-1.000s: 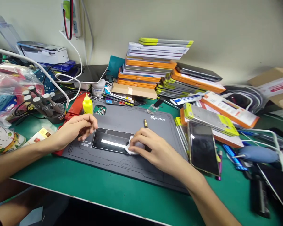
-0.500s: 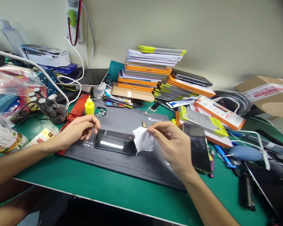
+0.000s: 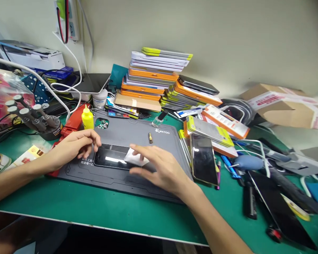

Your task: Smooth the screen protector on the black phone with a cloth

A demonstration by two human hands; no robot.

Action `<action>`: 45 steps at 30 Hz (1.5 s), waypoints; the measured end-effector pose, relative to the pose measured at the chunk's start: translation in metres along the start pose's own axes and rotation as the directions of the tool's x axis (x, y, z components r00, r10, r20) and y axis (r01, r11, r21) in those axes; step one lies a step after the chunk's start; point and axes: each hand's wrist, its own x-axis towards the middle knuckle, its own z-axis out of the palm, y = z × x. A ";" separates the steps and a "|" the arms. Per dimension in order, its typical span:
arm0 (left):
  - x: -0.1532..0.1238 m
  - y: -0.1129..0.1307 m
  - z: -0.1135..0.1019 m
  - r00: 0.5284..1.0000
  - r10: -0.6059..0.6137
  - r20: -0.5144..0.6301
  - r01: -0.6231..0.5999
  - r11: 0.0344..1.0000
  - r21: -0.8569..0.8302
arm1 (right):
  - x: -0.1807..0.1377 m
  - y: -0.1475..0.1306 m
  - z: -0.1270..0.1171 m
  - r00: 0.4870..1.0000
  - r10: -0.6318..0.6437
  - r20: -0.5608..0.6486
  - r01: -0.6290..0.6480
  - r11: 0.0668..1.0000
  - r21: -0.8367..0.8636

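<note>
A black phone [image 3: 110, 157] lies screen-up on a grey work mat [image 3: 137, 135]. My left hand [image 3: 71, 146] rests at the phone's left end, fingers curled against its edge. My right hand [image 3: 156, 167] presses a small white wipe [image 3: 134, 158] flat onto the right part of the screen, fingers stretched out over it. A small brass bit [image 3: 149, 137] lies on the mat just beyond my right hand.
A yellow bottle [image 3: 87, 119] and a red tool [image 3: 72, 123] stand left of the mat. A rack of screwdrivers [image 3: 34, 118] is further left. Stacked phone-case boxes [image 3: 156, 76] fill the back. Another phone [image 3: 203, 158], tools and cables lie to the right.
My right hand lifted the white wipe off the screen, then brought it back down onto the phone. My left hand stayed at the phone's left end.
</note>
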 end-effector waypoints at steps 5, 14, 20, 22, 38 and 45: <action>-0.002 0.000 0.000 1.000 -0.003 0.028 0.001 0.998 0.059 | -0.010 -0.005 -0.004 0.991 0.125 -0.044 -0.120 0.987 0.103; -0.002 0.003 0.001 1.000 0.013 0.018 -0.014 0.997 0.077 | 0.003 -0.002 0.002 0.961 -0.208 0.185 0.250 0.936 -0.248; -0.002 -0.001 0.001 1.000 0.007 0.024 -0.008 0.999 0.033 | -0.011 -0.006 0.030 0.954 -0.003 0.301 0.108 0.936 -0.335; -0.002 -0.002 0.002 1.000 0.007 0.029 -0.007 1.000 0.021 | -0.017 -0.007 0.038 0.947 0.031 0.320 0.087 0.933 -0.350; -0.002 -0.009 0.004 0.998 0.024 0.064 -0.024 1.000 0.009 | -0.001 0.013 0.044 0.886 0.261 0.382 -0.120 0.927 -0.356; -0.002 -0.008 0.002 0.997 0.035 0.063 -0.036 0.999 0.024 | -0.013 -0.003 0.049 0.923 0.203 0.326 -0.048 0.903 -0.428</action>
